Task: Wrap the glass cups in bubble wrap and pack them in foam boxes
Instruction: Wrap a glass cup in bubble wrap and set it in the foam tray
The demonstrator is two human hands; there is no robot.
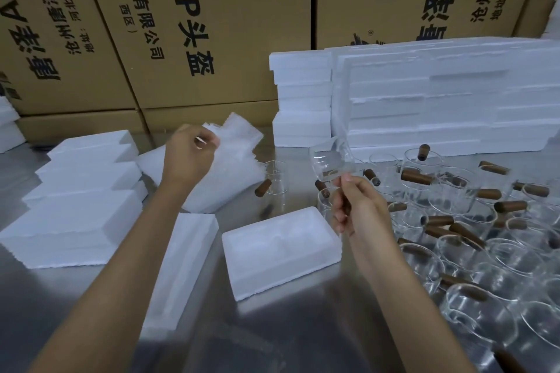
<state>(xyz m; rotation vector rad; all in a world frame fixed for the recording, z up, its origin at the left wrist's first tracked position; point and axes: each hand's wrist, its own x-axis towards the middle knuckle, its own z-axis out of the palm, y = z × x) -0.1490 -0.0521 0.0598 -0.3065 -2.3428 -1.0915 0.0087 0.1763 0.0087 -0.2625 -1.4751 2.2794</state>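
Observation:
My right hand (pixel 353 207) grips the brown handle of a clear glass cup (pixel 330 159) and holds it tilted in the air above the table. My left hand (pixel 191 154) pinches the top sheet of a pile of bubble wrap (pixel 230 166) lying at the middle left. An open white foam box (pixel 281 251) with two hollows lies on the steel table below the cup. Its long foam lid (pixel 181 266) lies to the left of it. Another glass cup (pixel 274 177) with a brown handle stands beside the bubble wrap.
Several glass cups (pixel 472 221) with brown handles crowd the right side of the table. Stacks of foam boxes (pixel 81 191) lie at the left, and more foam pieces (pixel 424 100) are piled at the back right. Large cardboard cartons (pixel 181 24) wall off the back.

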